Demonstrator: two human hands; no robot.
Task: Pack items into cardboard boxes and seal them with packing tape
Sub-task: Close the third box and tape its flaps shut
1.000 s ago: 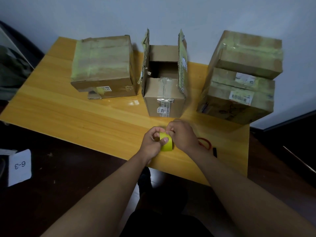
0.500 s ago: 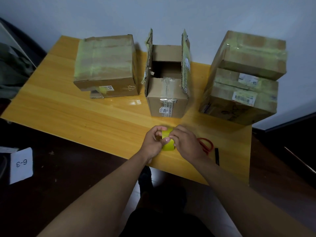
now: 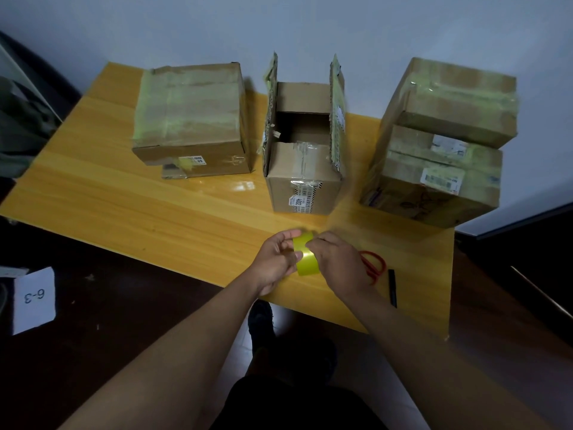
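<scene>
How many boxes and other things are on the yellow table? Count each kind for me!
Closed, taped boxes: 3, the left box, the top stacked box, the bottom stacked box
Open box: 1
Yellow-green tape roll, held in both hands: 1
Red scissors: 1
Black marker: 1
Total: 7

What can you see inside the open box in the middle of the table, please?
The open box has its side flaps up. Only bare cardboard walls show inside, in shadow. Its folded front flap and near wall hide the bottom, so any contents cannot be seen.
</scene>
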